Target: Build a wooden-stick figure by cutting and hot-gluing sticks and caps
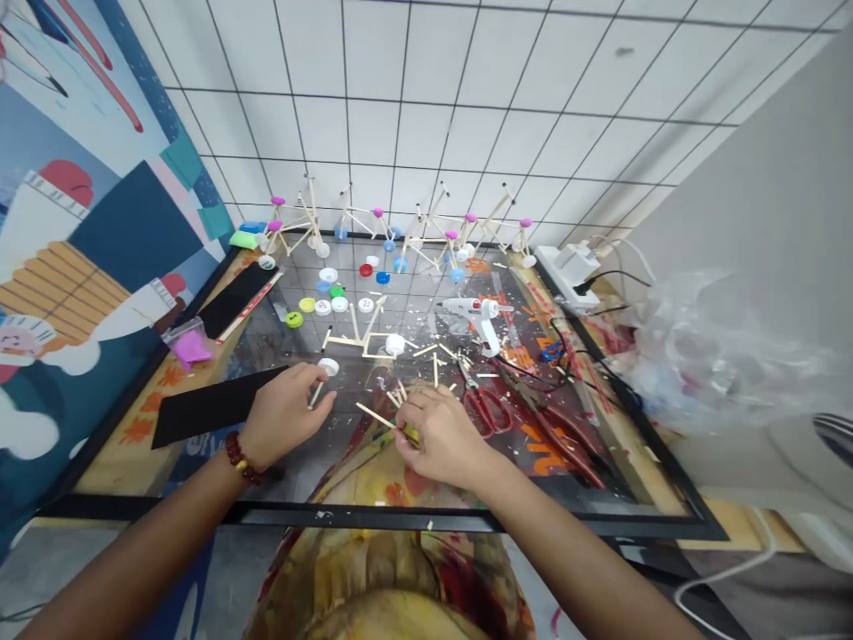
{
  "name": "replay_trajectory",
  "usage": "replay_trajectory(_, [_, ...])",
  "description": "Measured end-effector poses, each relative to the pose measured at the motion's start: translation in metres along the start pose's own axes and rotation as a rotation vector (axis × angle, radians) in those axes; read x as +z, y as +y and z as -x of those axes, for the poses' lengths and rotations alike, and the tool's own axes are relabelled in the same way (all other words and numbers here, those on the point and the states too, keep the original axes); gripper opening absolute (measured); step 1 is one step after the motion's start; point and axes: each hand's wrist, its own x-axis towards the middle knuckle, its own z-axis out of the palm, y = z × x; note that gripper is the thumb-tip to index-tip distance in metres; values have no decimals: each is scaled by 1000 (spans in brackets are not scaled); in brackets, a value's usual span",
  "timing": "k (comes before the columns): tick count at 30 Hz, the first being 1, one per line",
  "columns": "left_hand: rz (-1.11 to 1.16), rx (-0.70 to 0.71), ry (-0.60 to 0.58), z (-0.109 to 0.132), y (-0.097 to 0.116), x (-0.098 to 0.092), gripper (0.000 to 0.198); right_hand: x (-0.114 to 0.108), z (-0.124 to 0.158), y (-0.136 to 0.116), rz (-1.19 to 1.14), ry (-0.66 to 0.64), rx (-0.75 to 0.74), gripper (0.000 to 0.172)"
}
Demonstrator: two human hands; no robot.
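Observation:
My left hand (283, 416), with a beaded bracelet at the wrist, is closed around a short wooden stick (315, 395) between thumb and fingers. A white bottle cap (328, 366) lies just beyond its fingertips. My right hand (440, 436) is closed over the glass tabletop, with a longer thin wooden stick (374, 414) running out left from its thumb. More short stick pieces (393, 399) show by its fingers, which partly hide them. Beyond both hands is a small frame of joined sticks (360, 341) with a white cap (394, 344) attached at its right.
Right of my right hand lie red-handled scissors (486, 411), red-handled pliers (566, 434) and a white glue gun (474, 313). Loose caps (322, 307) and several stick models (459, 236) stand toward the tiled wall. A black strip (206, 409) lies left; a power strip (566, 277) sits right.

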Motion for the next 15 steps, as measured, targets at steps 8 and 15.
replay_trajectory(8, [156, 41, -7, 3, -18, -6, 47, -45, 12, 82, 33, 310, 630, 33])
replay_trajectory(15, [338, -97, -191, -1, -30, -22, 43, -49, -31, 153, 101, 91, 762, 50])
